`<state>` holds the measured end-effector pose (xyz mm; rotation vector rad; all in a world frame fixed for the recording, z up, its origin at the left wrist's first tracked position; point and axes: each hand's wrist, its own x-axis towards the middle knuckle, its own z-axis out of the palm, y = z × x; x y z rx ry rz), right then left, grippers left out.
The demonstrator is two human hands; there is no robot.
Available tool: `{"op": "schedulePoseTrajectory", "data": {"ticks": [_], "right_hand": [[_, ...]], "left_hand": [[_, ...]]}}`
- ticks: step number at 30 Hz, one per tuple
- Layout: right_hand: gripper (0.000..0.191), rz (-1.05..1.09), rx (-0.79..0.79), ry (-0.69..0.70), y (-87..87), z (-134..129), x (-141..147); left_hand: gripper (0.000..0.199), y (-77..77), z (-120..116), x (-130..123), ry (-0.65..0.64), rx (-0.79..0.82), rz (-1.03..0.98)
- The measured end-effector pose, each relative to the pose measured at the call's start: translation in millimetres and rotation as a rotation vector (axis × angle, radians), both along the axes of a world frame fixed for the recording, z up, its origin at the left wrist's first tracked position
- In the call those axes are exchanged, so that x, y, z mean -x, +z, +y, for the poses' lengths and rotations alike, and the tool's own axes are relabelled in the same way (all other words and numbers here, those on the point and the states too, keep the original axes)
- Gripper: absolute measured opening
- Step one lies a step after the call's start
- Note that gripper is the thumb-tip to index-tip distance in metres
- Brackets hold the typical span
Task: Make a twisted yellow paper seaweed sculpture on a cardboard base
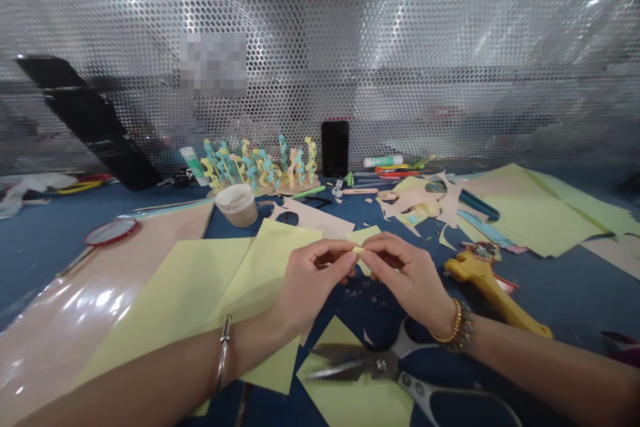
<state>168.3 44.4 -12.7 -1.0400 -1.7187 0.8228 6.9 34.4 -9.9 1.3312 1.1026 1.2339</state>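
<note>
Between my fingertips, near the middle of the table, is a small piece of yellow paper. My left hand pinches its left side, and my right hand pinches its right side. Just behind the fingers lies a larger yellow paper piece, partly covered by them. Below my hands, open scissors rest on a yellow sheet. Larger yellow sheets lie under and beside my left forearm. My fingers hide most of the small piece, so its shape is unclear.
Paper plant-like shapes stand at the back, behind a paper cup. A phone leans upright against the perforated metal panel. A yellow-handled tool lies right, near cut paper scraps. A round red-rimmed mirror is left.
</note>
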Motion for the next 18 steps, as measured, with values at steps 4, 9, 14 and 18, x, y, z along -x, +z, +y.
{"op": "schedulePoseTrajectory", "data": {"ticks": [4, 9, 14, 18], "right_hand": [[0.019, 0.018, 0.041, 0.005, 1.2, -1.5, -0.7], [0.018, 0.011, 0.094, -0.011, 0.9, -1.4, -0.2], [0.015, -0.009, 0.097, -0.015, -0.6, -0.1, 0.7], [0.017, -0.008, 0.109, -0.034, -1.3, 1.4, 0.1]], "left_hand": [[0.007, 3.5, 1.0, 0.5, 0.055, -0.010, 0.024], [0.011, 5.8, 3.2, -0.6, 0.043, 0.102, -0.043], [0.012, 3.2, 5.3, -1.7, 0.026, 0.181, -0.158], [0.012, 0.2, 6.1, -1.7, -0.019, 0.206, -0.225]]}}
